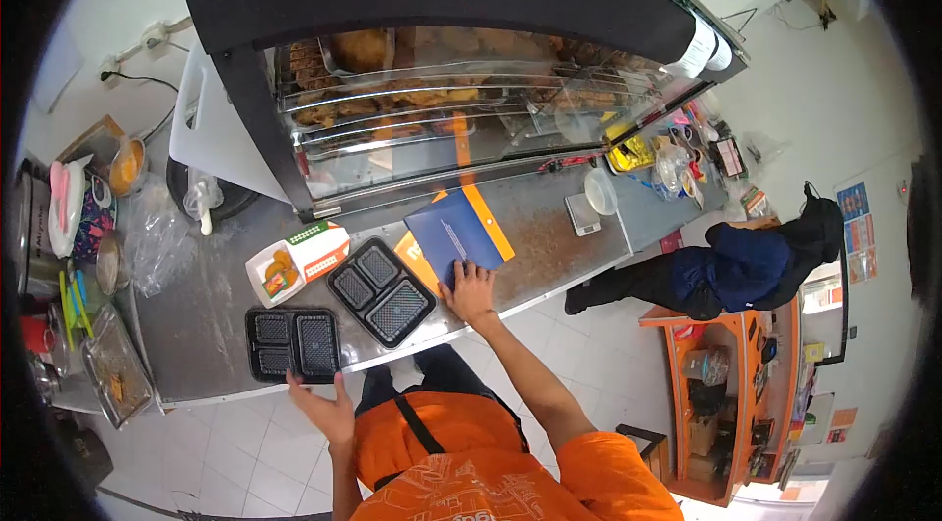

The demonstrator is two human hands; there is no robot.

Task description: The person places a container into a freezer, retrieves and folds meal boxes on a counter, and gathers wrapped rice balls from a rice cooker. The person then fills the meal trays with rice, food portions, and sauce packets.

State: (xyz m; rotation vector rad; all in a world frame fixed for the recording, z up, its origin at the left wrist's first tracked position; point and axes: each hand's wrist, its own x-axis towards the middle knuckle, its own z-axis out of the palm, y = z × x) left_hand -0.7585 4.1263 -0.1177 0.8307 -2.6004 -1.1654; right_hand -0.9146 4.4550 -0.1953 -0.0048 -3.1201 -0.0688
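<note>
My left hand is at the counter's front edge with thumb and fingers apart. Its fingertips reach the near rim of a black three-compartment food tray; whether they touch it I cannot tell. A second such tray lies tilted to its right. My right hand rests with fingers spread on the lower part of a dark blue and orange folder. Under the folder's left side, an orange printed sheet sticks out. Left of the second tray is an open paper box with fried pieces in it.
A glass display warmer with fried food stands behind the counter. A small scale and a round plastic container sit to the right. At left are a metal tray and plastic bags. A person stands at right.
</note>
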